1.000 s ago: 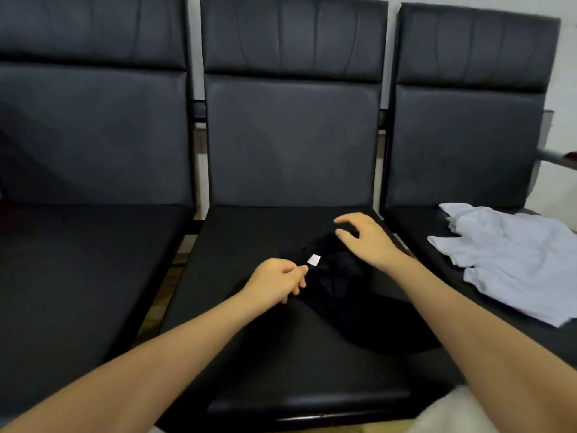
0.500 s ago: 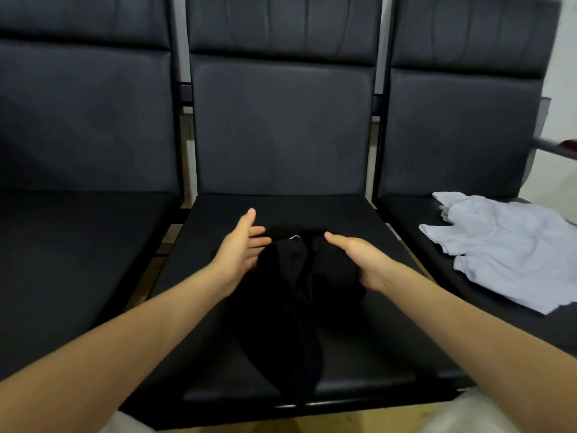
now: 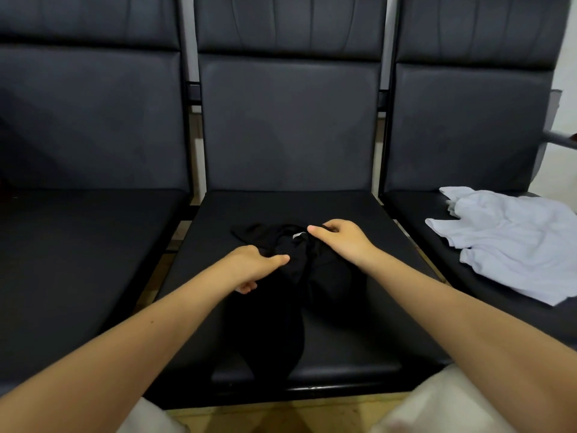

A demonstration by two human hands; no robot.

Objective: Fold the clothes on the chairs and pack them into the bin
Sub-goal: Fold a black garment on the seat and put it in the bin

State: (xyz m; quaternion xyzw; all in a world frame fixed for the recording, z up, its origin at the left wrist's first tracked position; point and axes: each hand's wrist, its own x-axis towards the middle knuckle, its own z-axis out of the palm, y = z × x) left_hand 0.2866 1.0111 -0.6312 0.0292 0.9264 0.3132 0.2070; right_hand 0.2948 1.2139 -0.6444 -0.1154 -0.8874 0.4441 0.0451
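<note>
A black garment [image 3: 281, 295] lies bunched on the seat of the middle chair [image 3: 359, 214], its lower end hanging over the seat's front edge. A small white label shows near its top. My left hand [image 3: 253, 267] grips a fold of the black cloth on its left side, thumb pointing right. My right hand [image 3: 340, 239] holds the cloth near the label, fingers curled into it. A white garment [image 3: 512, 242] lies crumpled on the seat of the right chair. No bin is in view.
Three black padded chairs stand side by side; the left chair [image 3: 78, 245] carries nothing on its seat. A metal armrest [image 3: 559, 139] sticks out at the far right. Wooden floor [image 3: 281, 414] shows below the seat's front edge.
Both hands went from held open beside the black garment to gripping its upper part. One second ago my left hand pinched the white label. The view has shifted slightly.
</note>
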